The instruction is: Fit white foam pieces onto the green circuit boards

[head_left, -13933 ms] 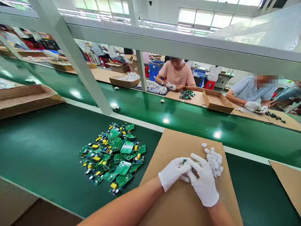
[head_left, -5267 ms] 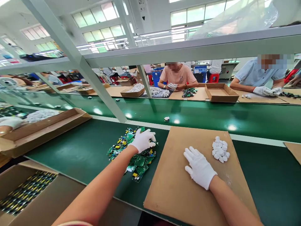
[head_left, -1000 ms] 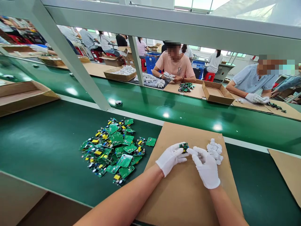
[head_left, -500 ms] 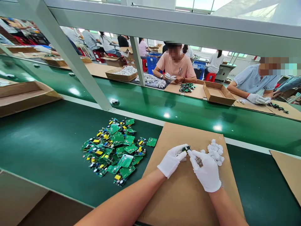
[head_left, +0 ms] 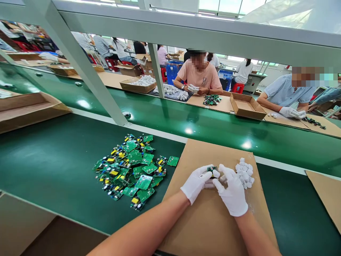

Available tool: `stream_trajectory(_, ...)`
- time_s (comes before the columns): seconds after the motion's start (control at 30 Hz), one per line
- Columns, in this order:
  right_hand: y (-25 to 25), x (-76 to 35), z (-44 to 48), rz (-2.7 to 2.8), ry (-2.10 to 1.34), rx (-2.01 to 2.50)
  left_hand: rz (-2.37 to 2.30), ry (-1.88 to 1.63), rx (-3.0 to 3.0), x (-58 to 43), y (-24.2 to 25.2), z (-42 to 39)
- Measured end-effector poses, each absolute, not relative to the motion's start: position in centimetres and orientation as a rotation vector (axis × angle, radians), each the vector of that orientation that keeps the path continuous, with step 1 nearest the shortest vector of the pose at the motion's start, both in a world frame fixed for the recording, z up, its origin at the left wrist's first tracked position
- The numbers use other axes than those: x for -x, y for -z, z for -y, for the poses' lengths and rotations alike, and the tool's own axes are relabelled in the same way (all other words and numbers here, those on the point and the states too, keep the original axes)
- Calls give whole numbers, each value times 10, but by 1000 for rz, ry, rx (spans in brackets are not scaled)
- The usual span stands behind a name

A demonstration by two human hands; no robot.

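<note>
My left hand (head_left: 197,182), in a white glove, is closed on a small green circuit board (head_left: 212,169) above the cardboard sheet. A small white rounded piece (head_left: 216,173) shows against the board's lower right; whether it is fixed there I cannot tell. Just to the right is my gloved right hand (head_left: 232,190), thumb and forefinger apart, with nothing visible between them. A pile of small white rounded pieces (head_left: 244,173) lies beyond it on the cardboard. Left of the cardboard, a heap of circuit boards (head_left: 134,156) with yellow and blue components covers part of the green bench.
A cardboard sheet (head_left: 191,220) lies under my hands on the green bench (head_left: 53,153). An open cardboard box (head_left: 34,110) sits far left. A sloping metal post (head_left: 87,67) rises behind the boards. Across the green belt (head_left: 170,113), two gloved co-workers sit at work.
My right fingers have drawn apart and back from the circuit board. The board has tilted to show more of its face in my left hand, with the white piece against it.
</note>
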State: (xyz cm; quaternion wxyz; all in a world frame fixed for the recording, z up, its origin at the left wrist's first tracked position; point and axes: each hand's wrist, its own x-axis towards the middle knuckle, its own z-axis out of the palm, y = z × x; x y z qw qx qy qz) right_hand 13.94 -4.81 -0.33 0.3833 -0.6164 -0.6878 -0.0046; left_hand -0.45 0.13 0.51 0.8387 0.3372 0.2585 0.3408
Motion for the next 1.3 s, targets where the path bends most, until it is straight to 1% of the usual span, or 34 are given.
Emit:
stream_trajectory(0.13, 4, -137, 47, 1826, 83, 1553, -594, -698, -678, 1, -4, 0)
stream_trajectory(0.3, 3, -131, 48, 1874, 157, 1591, -667, -751, -834, -4, -4, 1)
stream_trajectory(0.43, 2, -131, 49, 1844, 138, 1590, -692, -721, -827, -3, -4, 3)
stream_trajectory(0.63, -3, -135, 50, 1781, -31, 1561, -634, -665, -791, 3, -8, 1)
stream_trajectory(0.87, 0, -136, 51, 1493, -570, 1503, -647, -656, -796, 3, -13, 2)
stream_trajectory(1.0, 1, -135, 50, 1524, -805, 1549, -499, -630, -721, 3, -13, 4)
stream_trajectory(1.07, -1, -133, 50, 1513, -833, 1529, -474, -640, -709, 4, -15, 4)
stream_trajectory(1.2, -5, -131, 50, 1555, -722, 1529, -547, -661, -775, 5, -18, 4)
stream_trajectory(1.3, -4, -132, 50, 1555, -794, 1518, -590, -641, -741, 6, -15, 4)
